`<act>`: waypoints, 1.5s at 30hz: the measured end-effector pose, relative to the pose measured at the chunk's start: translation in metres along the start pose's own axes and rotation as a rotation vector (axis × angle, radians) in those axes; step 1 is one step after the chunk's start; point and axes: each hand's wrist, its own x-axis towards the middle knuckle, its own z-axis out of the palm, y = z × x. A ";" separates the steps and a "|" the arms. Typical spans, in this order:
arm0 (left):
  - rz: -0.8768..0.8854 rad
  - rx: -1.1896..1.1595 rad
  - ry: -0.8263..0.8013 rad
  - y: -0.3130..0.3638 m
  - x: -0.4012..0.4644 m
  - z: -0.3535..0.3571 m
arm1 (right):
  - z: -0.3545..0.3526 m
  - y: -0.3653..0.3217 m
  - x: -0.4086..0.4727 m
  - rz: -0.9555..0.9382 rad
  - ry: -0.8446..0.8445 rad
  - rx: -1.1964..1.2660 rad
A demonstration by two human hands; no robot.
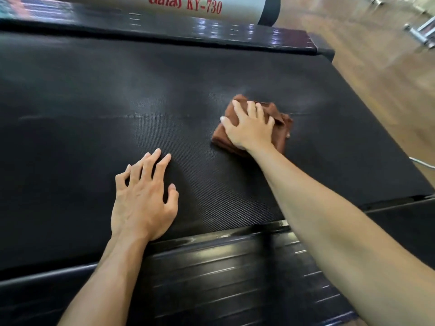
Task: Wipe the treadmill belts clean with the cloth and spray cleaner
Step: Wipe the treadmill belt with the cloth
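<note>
A wide black textured treadmill belt (94, 90) fills most of the view. A folded brown cloth (280, 128) lies on its right part. My right hand (249, 128) presses flat on the cloth with fingers spread. My left hand (143, 198) rests on the bare belt nearer to me, fingers spread and holding nothing. Pale hazy streaks show on the belt around and left of the cloth. No spray bottle is in view.
A ribbed black side rail (223, 278) runs along the near edge under my arms, and another rail (164, 31) lines the far edge. A white housing (211, 5) with red lettering stands beyond it. Wooden floor (376, 78) lies to the right.
</note>
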 end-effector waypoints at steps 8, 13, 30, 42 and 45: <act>0.000 0.001 0.015 0.002 0.000 0.001 | 0.011 0.044 -0.146 -0.343 -0.016 -0.046; 0.006 -0.004 0.018 0.000 0.000 0.003 | -0.004 0.063 -0.054 0.007 0.036 -0.037; 0.012 0.017 -0.001 0.003 -0.002 0.001 | -0.016 0.095 -0.042 0.102 0.001 -0.037; -0.017 -0.012 -0.010 0.005 -0.003 -0.006 | -0.014 0.083 -0.106 -0.098 -0.064 -0.008; -0.010 -0.011 -0.012 0.002 0.000 -0.004 | -0.014 0.064 -0.073 0.015 -0.059 -0.039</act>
